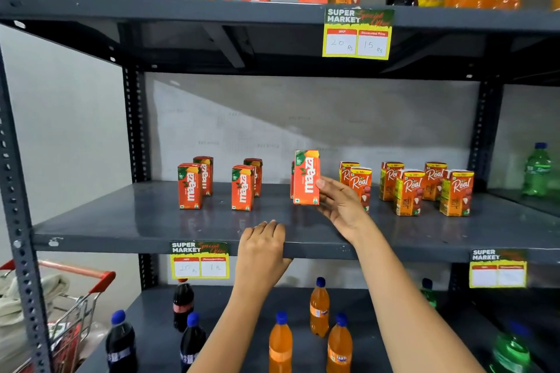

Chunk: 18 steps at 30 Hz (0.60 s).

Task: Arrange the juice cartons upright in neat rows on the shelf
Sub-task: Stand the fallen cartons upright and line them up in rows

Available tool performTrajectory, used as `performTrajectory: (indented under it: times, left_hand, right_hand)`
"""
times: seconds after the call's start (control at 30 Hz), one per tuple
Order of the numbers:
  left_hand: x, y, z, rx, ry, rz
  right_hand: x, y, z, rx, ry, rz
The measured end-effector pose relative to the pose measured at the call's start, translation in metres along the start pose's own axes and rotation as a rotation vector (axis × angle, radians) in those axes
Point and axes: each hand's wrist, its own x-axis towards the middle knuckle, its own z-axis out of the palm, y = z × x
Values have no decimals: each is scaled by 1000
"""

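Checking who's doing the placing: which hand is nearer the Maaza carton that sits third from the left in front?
Right. The right hand grips that Maaza carton by its right side. The left hand rests on the shelf's front edge, below and left of the carton.

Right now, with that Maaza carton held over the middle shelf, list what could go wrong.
1. The right hand pinches the Maaza carton only at its right edge, so a thin grip could let it twist or drop.
2. Another Maaza carton stands close behind; setting down carelessly might topple it.
3. The wrist passes in front of the nearest Real carton, which a withdrawal could knock.
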Motion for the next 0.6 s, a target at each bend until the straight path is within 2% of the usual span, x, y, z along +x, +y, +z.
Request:
performTrajectory:
  times: [0.23, 0.43, 0.53, 0.6]
  left_hand:
    - [0, 0, 1, 5, 22, -2]
    - [2, 0, -3, -2, 15, -2]
    - [17, -13, -10, 21, 62, -8]
    - [20, -13, -12, 7, 24, -29]
  right_hand:
    - [-13, 3, -6, 77, -77, -98]
    - [-10, 3, -5, 113, -82, -111]
    - [5, -6, 7, 70, -52, -114]
    - [14, -6, 11, -10, -5, -123]
